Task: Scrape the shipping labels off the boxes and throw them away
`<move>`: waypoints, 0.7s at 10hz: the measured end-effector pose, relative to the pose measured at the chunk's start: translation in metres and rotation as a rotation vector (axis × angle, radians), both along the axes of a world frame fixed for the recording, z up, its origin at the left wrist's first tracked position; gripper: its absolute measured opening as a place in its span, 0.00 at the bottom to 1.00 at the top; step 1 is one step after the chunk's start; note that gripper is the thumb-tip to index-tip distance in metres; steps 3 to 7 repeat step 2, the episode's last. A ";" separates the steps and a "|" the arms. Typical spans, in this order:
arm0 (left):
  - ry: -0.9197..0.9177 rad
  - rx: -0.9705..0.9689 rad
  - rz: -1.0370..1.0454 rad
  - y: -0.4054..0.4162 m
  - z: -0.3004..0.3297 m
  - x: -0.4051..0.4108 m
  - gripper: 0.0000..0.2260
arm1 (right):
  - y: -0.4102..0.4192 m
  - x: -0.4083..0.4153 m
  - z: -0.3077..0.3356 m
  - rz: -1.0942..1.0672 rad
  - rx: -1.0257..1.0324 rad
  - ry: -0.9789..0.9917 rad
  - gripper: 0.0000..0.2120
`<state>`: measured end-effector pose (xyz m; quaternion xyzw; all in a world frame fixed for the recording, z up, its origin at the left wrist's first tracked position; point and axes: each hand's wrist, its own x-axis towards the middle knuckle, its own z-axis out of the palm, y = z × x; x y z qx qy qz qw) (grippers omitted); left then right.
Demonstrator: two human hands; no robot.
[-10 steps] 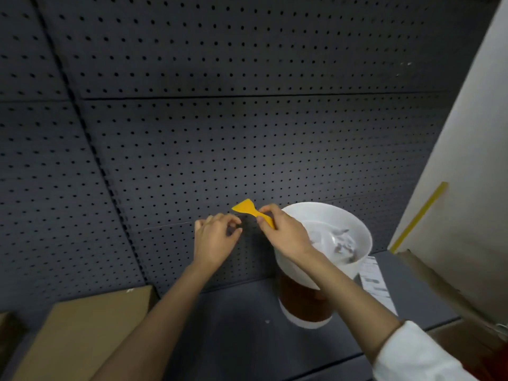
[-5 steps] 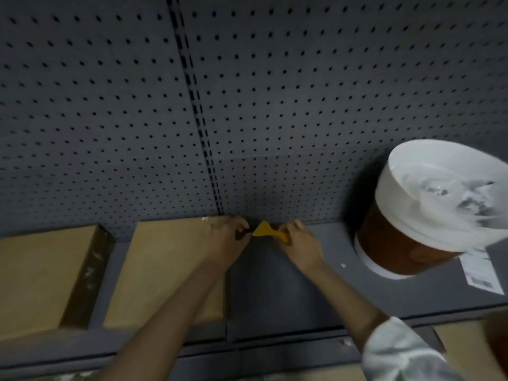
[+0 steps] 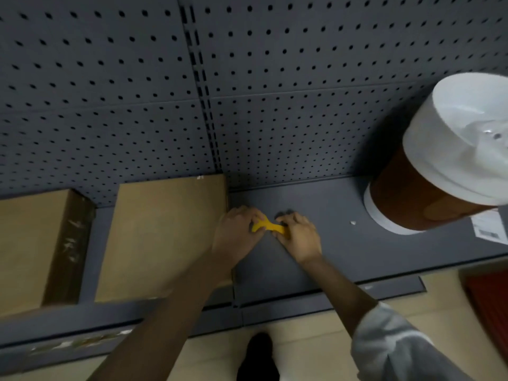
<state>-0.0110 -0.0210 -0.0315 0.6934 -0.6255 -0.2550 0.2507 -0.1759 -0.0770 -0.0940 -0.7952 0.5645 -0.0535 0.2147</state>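
Observation:
A small yellow plastic scraper is held over the dark grey shelf, between both hands. My right hand grips its handle end. My left hand pinches its blade end with the fingertips. Just left of my hands a flat cardboard box lies on the shelf, its top bare brown. A second cardboard box stands further left, with torn scuff marks on its side. A brown bin with a white liner stands at the right, with crumpled scraps inside. A white shipping label lies beside its base.
A grey pegboard wall rises behind the shelf. A small white scrap lies on the shelf between my hands and the bin. Below the shelf edge are the beige floor, my dark shoe, and something red at the right.
My view has swung down and left, from the bin to the shelf and boxes. Both hands have come down from in front of the pegboard to just above the shelf, still holding the scraper.

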 end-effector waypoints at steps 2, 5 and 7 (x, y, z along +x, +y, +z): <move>0.021 -0.104 0.000 0.027 0.020 0.000 0.05 | 0.025 0.000 0.037 -0.024 -0.088 -0.108 0.16; 0.021 -0.104 0.000 0.027 0.020 0.000 0.05 | 0.025 0.000 0.037 -0.024 -0.088 -0.108 0.16; 0.021 -0.104 0.000 0.027 0.020 0.000 0.05 | 0.025 0.000 0.037 -0.024 -0.088 -0.108 0.16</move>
